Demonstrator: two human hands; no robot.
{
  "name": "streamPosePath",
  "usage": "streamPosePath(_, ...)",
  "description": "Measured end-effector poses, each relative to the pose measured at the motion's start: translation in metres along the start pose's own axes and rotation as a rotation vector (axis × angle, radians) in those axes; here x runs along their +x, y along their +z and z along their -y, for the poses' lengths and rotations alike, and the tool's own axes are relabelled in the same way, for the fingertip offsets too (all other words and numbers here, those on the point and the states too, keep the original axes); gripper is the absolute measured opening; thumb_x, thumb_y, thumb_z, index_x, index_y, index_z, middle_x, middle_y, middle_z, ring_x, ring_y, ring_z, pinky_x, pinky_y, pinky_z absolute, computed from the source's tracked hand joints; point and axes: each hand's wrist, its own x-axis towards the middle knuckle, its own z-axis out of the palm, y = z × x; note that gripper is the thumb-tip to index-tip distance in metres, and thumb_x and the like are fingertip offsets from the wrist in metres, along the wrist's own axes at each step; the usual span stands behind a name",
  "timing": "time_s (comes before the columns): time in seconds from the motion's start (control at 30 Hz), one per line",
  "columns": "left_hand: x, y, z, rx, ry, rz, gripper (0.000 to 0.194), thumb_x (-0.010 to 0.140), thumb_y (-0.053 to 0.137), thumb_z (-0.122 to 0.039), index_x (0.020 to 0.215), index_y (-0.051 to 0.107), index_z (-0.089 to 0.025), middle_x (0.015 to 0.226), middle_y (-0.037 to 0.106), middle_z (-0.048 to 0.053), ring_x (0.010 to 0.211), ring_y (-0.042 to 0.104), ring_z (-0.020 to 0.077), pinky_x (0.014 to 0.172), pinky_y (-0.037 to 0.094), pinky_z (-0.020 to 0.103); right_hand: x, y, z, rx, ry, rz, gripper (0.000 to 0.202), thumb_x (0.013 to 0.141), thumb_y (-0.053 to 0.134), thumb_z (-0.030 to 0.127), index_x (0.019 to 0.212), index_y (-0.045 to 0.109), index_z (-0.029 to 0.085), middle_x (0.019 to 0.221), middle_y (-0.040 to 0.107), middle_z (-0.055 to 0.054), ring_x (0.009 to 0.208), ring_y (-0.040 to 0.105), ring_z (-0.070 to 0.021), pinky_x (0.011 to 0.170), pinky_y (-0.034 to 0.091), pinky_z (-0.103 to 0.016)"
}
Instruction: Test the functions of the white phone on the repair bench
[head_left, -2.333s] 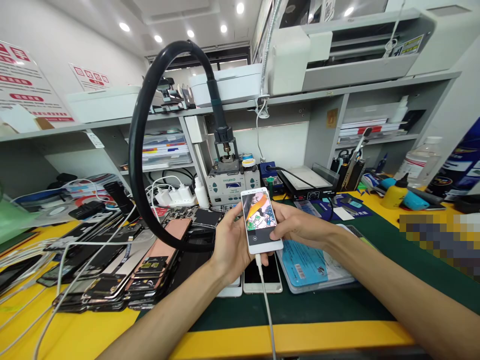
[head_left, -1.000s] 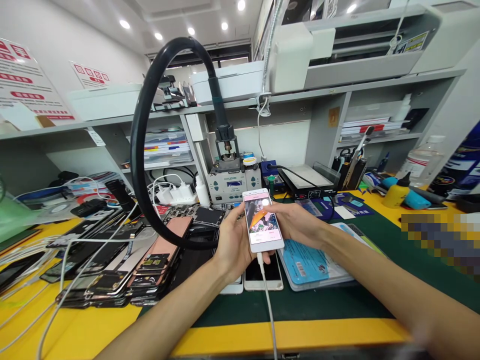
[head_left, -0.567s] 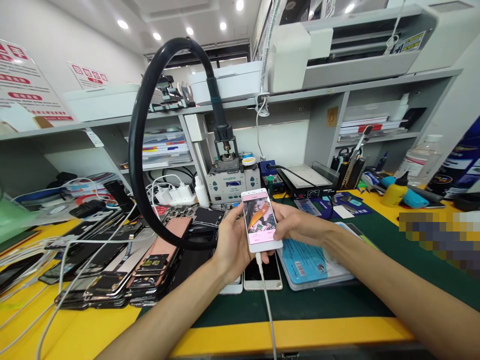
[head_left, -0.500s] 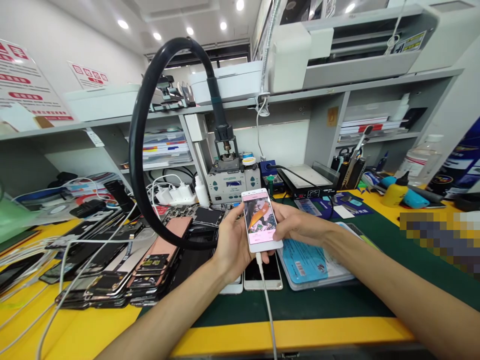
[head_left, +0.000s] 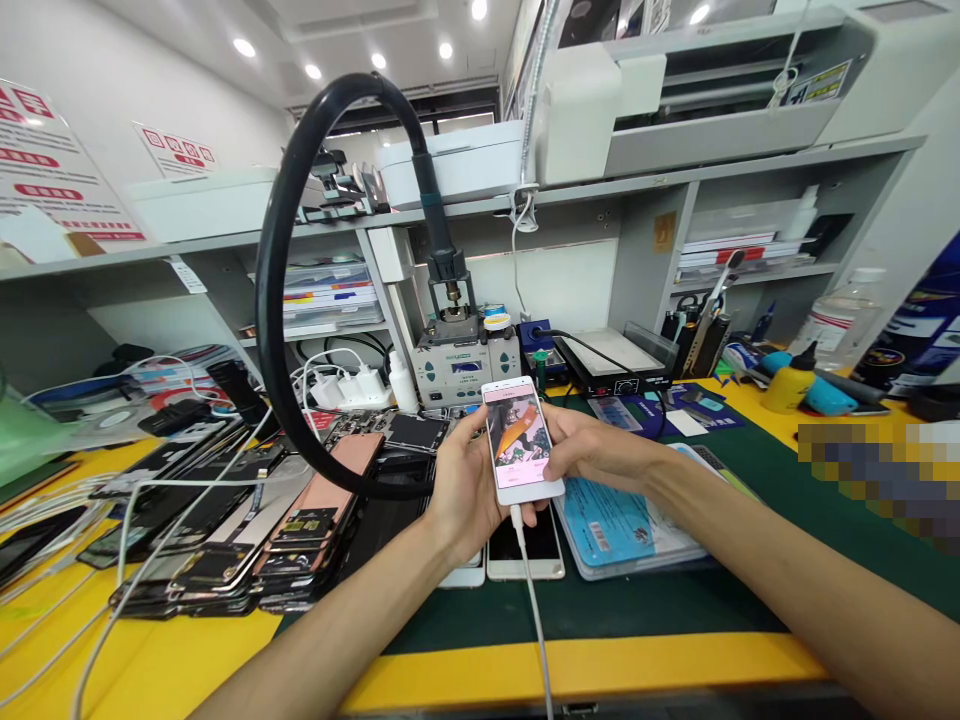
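A white phone [head_left: 520, 440] with a lit, pinkish screen is held upright between both hands. My left hand [head_left: 466, 485] wraps round its left edge. On the other side, my right hand [head_left: 581, 445] grips the right edge, its thumb on the lower right of the screen. From the phone's bottom a white cable [head_left: 534, 600] runs down past the table edge. Beneath the hands, a second white-framed phone [head_left: 544, 562] with a dark screen lies on the green mat [head_left: 637, 610]. A blue and clear package [head_left: 615, 530] rests to its right.
Stacked phone parts [head_left: 300, 545] and loose white cables [head_left: 135, 520] cover the left side. A thick black hose [head_left: 274, 270] arches in front of a hot-air station [head_left: 461, 372]. Bottles, including a yellow one [head_left: 789, 385], stand at the right by a tool holder [head_left: 701, 345].
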Motion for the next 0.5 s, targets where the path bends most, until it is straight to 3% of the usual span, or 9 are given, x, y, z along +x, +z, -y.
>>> streamPosePath(0.5, 0.0007, 0.0015, -0.0003, 0.015, 0.006, 0.021, 0.059, 0.096, 0.034, -0.054, 0.121, 0.061, -0.008, 0.083, 0.067, 0.014, 0.059, 0.064, 0.0241, 0.037, 0.051, 0.032, 0.0005, 0.0024, -0.0004, -0.010, -0.018, -0.004, 0.065, 0.067, 0.063, 0.004, 0.127, 0.044, 0.020, 0.093, 0.071, -0.007, 0.071, 0.068, -0.0188, 0.062, 0.055, -0.031)
